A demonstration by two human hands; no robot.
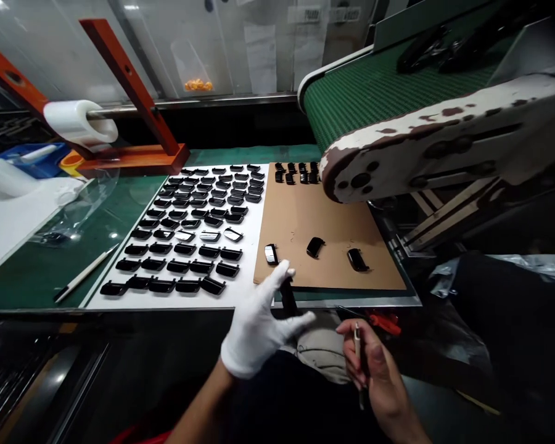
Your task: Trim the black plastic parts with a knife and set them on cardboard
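My left hand (259, 324), in a white glove, is open at the front edge of the table, thumb and fingers spread. A dark piece (287, 297) shows between its thumb and fingers; whether it is held I cannot tell. Just beyond the fingertips, a small glossy black part (271, 254) lies on a brown cardboard sheet (305, 209). Two more black parts, a middle one (315, 247) and a right one (357, 259), lie along the same sheet. Bare and closed, my right hand (374, 373) grips a slender pen-like tool (357, 342), below the table edge.
Rows of black parts (178, 266) cover a white sheet (247, 283) at left. A green conveyor (374, 92) overhangs the cardboard's right side. Behind stand an orange frame (134, 86) and a film roll (76, 123). A pen-like stick (86, 273) lies left; a red-handled tool (386, 322) sits right.
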